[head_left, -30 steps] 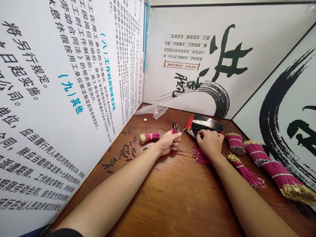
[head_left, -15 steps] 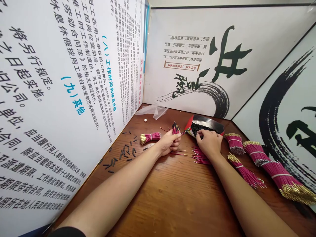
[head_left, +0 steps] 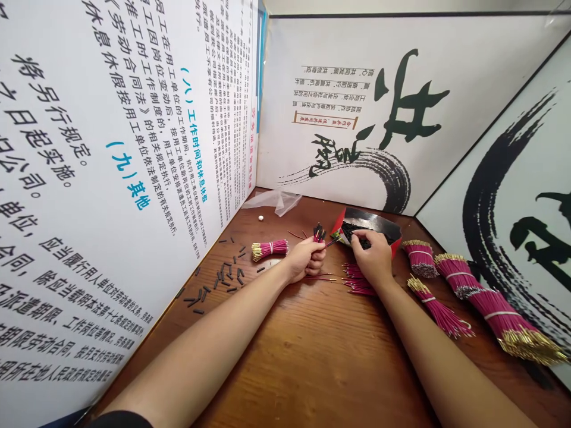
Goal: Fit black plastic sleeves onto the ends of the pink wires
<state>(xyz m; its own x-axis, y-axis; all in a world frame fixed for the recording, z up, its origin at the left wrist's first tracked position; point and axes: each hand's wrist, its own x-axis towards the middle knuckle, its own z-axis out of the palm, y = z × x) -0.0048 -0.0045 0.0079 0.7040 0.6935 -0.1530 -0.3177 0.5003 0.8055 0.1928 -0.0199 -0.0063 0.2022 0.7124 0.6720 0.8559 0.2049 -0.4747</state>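
My left hand (head_left: pixel 307 260) is closed around a small bunch of magenta wires (head_left: pixel 319 233), whose upper ends carry black sleeves. One wire sticks out to the right of the fist, toward the box. Over the near edge of a red box (head_left: pixel 393 245) is my right hand (head_left: pixel 373 254), thumb and fingertips pinched together. Short black tubes (head_left: pixel 350 229) fill that box. Whether a tube sits between the right fingertips is too small to tell. Loose magenta wires (head_left: pixel 354 279) lie beside the right wrist, partly under the hand.
Banded magenta wire bundles (head_left: pixel 482 294) with gold tips lie on the right. Another wire bundle (head_left: pixel 270 249) rests behind my left forearm. Black tubes (head_left: pixel 228 273) are scattered at the left, and a clear plastic bag (head_left: pixel 279 202) lies at the back. Printed panels (head_left: pixel 339 35) enclose the wooden table (head_left: pixel 298 356).
My right hand has shifted slightly left at the box, its fingertips now more plainly pinched. The left hand keeps its hold on the wires. The whole view has moved a little.
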